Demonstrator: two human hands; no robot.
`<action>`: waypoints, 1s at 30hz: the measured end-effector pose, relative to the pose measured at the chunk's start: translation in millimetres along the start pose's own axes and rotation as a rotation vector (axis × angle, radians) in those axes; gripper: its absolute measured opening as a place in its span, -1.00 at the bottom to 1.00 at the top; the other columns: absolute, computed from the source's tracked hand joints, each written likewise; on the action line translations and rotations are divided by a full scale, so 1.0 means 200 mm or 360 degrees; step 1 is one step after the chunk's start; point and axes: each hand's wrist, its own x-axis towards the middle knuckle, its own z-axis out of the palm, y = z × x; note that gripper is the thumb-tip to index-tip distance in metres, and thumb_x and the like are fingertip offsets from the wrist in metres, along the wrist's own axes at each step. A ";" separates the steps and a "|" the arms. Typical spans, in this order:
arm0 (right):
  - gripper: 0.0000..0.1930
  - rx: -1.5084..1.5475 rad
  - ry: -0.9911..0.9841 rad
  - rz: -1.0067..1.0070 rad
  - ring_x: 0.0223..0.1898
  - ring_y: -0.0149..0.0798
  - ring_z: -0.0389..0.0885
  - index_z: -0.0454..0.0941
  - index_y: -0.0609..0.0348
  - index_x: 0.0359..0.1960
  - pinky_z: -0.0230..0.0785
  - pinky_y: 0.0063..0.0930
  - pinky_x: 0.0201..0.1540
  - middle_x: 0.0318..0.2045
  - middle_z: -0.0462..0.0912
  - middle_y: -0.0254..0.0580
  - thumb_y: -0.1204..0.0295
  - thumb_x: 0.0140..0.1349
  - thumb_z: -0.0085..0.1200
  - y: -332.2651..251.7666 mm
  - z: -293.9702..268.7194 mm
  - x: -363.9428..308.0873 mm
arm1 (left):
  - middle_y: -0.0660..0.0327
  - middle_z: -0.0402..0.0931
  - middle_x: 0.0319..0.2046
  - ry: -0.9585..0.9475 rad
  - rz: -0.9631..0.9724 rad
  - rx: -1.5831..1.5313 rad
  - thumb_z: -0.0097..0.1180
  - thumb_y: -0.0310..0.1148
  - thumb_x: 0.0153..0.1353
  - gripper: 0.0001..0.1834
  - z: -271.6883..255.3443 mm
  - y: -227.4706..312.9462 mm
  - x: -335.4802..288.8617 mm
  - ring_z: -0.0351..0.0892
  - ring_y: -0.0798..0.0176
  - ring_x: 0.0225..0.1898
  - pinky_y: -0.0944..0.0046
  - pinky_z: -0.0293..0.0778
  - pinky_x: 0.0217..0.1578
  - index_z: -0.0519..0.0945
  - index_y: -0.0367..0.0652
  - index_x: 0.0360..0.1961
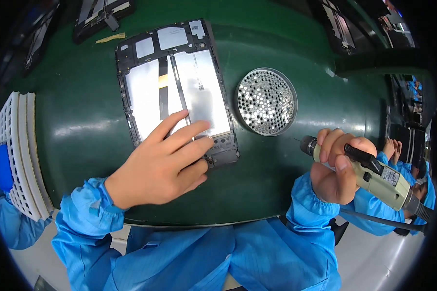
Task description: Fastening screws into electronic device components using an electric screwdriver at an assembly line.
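The open tablet (pixel 177 92) lies on the green tabletop (pixel 262 179), its near part under the left hand (pixel 162 169), long axis running away from the person, far end leaning left. That hand is nearer — fingers spread, resting, gripping nothing. The right hand (pixel 344 182) is wrapped around a power screwdriver (pixel 378 182) well to the right — bit pointing left. The screwdriver's pale label (pixel 389 174) shows print too small to read.

Passage between hands (pixel 160 167); dish (pixel 295 101) beyond
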 end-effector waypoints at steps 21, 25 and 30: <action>-0.67 -0.0062 0.0184 -0.0049 -0.58 -0.33 0.37 0.36 0.20 -0.10 0.24 -0.37 -0.39 -0.62 0.39 -0.23 0.55 0.05 0.06 0.03 -0.05 -0.03 | -0.05 0.26 0.22 0.0168 -0.0391 0.0730 0.24 -0.39 0.03 -0.48 -0.23 -0.58 0.02 0.16 -0.20 0.29 -0.09 0.19 0.23 0.48 -0.14 0.08; -0.67 0.0009 0.0222 -0.0024 -0.58 -0.34 0.36 0.34 0.21 -0.12 0.25 -0.38 -0.38 -0.61 0.40 -0.21 0.57 0.03 0.04 0.05 -0.03 -0.02 | 0.01 0.22 0.23 0.0241 -0.0464 0.1132 0.17 -0.35 0.04 -0.46 -0.43 -0.98 0.09 0.15 -0.15 0.28 -0.17 0.16 0.20 0.42 -0.09 0.11; -0.67 -0.0093 0.0294 -0.0001 -0.61 -0.34 0.34 0.32 0.22 -0.14 0.26 -0.38 -0.37 -0.61 0.40 -0.20 0.59 0.00 0.04 0.06 -0.04 -0.02 | -0.03 0.10 0.30 0.0080 -0.1302 0.1174 0.30 -0.11 -0.11 -0.11 -0.67 -1.10 -0.07 -0.01 -0.18 0.35 -0.28 0.03 0.24 0.23 0.05 0.30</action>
